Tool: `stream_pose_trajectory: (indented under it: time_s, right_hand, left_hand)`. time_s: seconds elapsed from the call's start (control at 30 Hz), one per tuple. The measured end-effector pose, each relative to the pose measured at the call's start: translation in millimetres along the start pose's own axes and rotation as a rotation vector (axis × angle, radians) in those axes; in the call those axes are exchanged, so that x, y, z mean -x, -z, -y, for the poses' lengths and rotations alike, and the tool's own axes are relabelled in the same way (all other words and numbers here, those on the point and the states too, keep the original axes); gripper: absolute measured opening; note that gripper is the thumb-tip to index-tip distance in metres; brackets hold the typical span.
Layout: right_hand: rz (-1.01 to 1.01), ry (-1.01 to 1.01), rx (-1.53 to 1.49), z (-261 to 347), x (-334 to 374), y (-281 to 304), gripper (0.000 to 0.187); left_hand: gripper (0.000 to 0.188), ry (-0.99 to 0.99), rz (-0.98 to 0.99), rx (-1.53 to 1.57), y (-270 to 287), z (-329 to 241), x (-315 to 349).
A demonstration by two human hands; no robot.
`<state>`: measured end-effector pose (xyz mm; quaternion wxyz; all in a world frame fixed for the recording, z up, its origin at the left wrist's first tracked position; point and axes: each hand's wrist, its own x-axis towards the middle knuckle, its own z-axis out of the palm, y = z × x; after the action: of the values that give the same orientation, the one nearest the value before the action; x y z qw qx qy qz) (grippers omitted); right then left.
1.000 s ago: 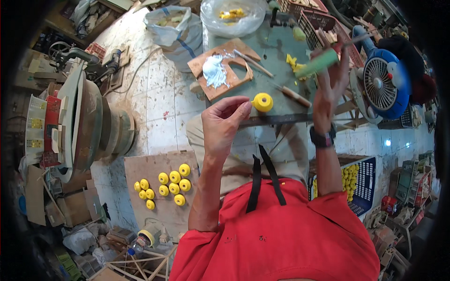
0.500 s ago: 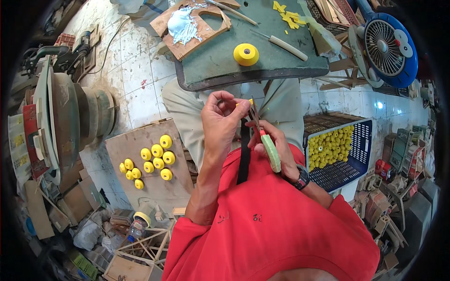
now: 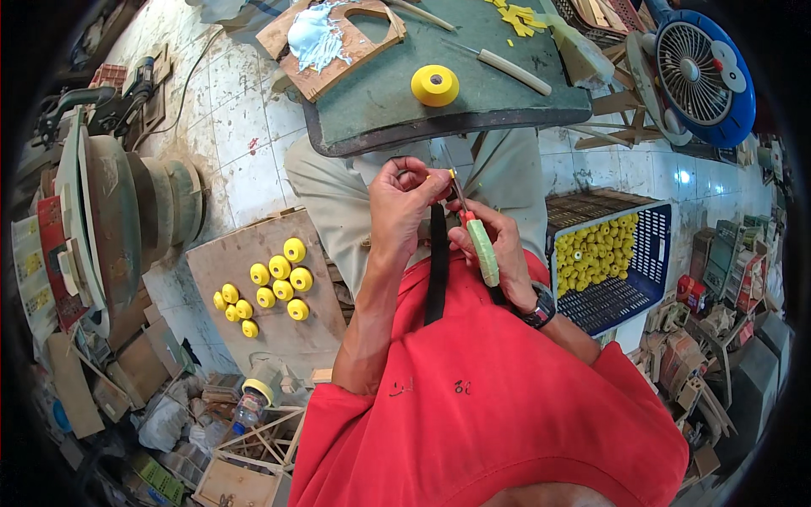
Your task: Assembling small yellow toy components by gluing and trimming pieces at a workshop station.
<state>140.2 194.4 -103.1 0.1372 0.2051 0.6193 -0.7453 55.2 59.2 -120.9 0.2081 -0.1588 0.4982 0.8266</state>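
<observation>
My left hand (image 3: 400,207) is raised above my lap, just short of the table edge. Its thumb and forefinger pinch a small yellow piece (image 3: 452,173), mostly hidden by the fingertips. In my right hand (image 3: 504,241) are scissors (image 3: 480,245) with red and light-green wrapped handles; their blades point away from me and meet the yellow piece at the left fingertips. Beyond both hands, a yellow wheel-shaped piece (image 3: 435,86) with a dark centre hole rests on the green table (image 3: 372,122). Yellow scraps (image 3: 517,17) lie at the far side of that table.
A wooden board (image 3: 359,51) bears pale-blue paste. To its right lies a pale-handled pointed tool (image 3: 514,72). Several yellow wheels (image 3: 280,267) sit on a board at left; a blue crate (image 3: 650,262) at right holds many. A blue fan (image 3: 705,80) stands far right, a grinding machine (image 3: 114,215) left.
The scissors' blades have swung more upright around the yellow piece, and less of that piece shows. Both hands stay close together. The whole view has shifted slightly.
</observation>
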Motion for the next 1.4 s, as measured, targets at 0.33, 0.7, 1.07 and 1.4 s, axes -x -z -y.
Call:
stream_pose_trajectory:
  time_s: [0.33, 0.7, 1.07, 1.4]
  right_hand:
    - [-0.024, -0.066, 0.034, -2, 1, -2, 0.038]
    - [-0.104, 0.031, -0.138, -2, 4, 8, 0.057]
    - [-0.263, 0.762, -0.084, 77, -23, 39, 0.061]
    - [-0.385, 0.624, -0.099, 73, -7, 42, 0.05]
  left_hand:
    - [0.035, 0.078, -0.013, -0.061, 4, 5, -2]
    - [0.022, 0.051, 0.012, -0.141, 3, -2, 4]
    - [0.011, -0.236, 0.155, -0.297, -56, -60, 24]
    - [0.021, -0.774, 0.2, -1.059, -136, -94, -125]
